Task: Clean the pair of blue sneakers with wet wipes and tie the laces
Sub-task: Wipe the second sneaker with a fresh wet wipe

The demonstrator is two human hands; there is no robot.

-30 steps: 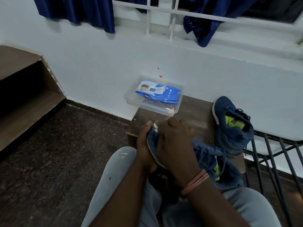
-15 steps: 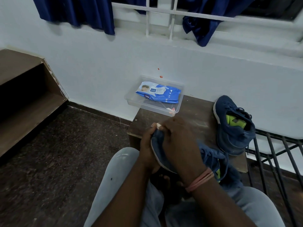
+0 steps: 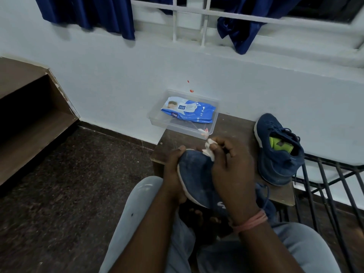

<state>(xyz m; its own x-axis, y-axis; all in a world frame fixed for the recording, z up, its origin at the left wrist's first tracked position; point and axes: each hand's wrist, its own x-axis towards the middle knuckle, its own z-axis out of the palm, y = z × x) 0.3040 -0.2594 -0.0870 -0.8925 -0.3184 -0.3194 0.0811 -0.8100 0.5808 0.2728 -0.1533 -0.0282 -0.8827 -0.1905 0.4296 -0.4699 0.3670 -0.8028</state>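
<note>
left hand (image 3: 174,174) clamped round shoe (image 3: 195,180), steadying toe; right hand (image 3: 230,170) pinches wipe (image 3: 209,150). rub toe in short firm strokes, refold wipe when soiled.

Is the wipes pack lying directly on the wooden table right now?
No: the wipes pack lies inside the clear plastic tray, which sits at the far edge of the wooden table.

Pretty sure we're looking at a room in somebody's home: blue curtains (image 3: 88,12) are hanging over a barred window (image 3: 189,18), a wooden shelf (image 3: 29,107) is sitting far left, speckled stone floor (image 3: 69,184) underneath.
</note>
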